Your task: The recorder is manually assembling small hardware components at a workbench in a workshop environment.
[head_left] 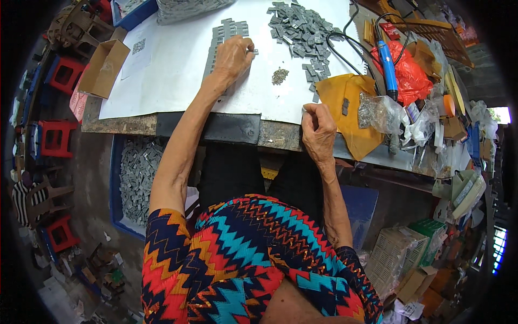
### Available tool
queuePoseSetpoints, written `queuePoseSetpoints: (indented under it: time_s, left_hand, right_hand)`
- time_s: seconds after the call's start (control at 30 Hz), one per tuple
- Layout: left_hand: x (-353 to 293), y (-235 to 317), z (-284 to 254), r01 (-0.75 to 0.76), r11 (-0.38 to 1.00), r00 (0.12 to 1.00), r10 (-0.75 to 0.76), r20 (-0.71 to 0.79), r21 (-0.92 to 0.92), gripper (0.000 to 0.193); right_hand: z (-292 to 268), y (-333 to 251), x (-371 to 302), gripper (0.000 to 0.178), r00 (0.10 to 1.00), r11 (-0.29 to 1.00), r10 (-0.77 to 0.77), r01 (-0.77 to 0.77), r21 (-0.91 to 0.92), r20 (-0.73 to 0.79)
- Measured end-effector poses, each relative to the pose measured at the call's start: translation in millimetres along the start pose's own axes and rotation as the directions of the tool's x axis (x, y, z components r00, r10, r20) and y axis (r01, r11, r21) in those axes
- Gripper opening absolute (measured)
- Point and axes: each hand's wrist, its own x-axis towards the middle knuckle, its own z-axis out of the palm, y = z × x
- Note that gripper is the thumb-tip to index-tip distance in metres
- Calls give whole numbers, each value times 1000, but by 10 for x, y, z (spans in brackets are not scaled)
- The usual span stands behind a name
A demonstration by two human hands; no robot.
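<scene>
My left hand (233,57) is over neat rows of small flat grey plastic pieces (229,27) on the white-covered table (178,70). Its thumb and forefinger are pinched around a small grey piece (254,52). At the table's front edge, my right hand (319,129) has its fingers curled together; whatever they may hold is too hidden to make out. Just beyond it, a few grey pieces (315,98) trail down from a large loose heap of the same kind (299,27). Between the hands lies a small pile of tiny brass-coloured parts (279,76).
On the right, a blue electric screwdriver (387,69) stands near a red plastic bag (413,75) and a yellow-brown sheet (334,89). Black cable (345,35) loops nearby. An open cardboard box (106,67) sits left. Below, a blue bin (115,183) contains many grey pieces.
</scene>
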Motion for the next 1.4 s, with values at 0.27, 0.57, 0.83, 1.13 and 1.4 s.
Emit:
queuePoseSetpoints:
  time_s: [0.27, 0.57, 0.83, 1.13, 1.4]
  left_hand:
    - [125, -45, 31, 29, 999, 999, -28, -16, 17, 9]
    - [267, -201, 74, 105, 988, 993, -99, -59, 111, 6]
    - [295, -263, 100, 80, 974, 990, -54, -127, 212, 6]
    - [263, -96, 114, 17, 977, 986, 19, -167, 214, 8]
    - [437, 323, 395, -132, 984, 988, 120, -99, -123, 15]
  right_hand:
    - [-26, -9, -10, 13, 1000, 1000, 3, -2, -10, 15]
    - [4, -17, 3, 12, 999, 999, -24, 25, -25, 23]
    - [3, -35, -1, 12, 1000, 1000, -12, 13, -21, 27]
    - [7, -2, 12, 12, 999, 999, -44, 44, -17, 5]
    - [-1, -17, 6, 10, 1000, 1000, -26, 26, -13, 6]
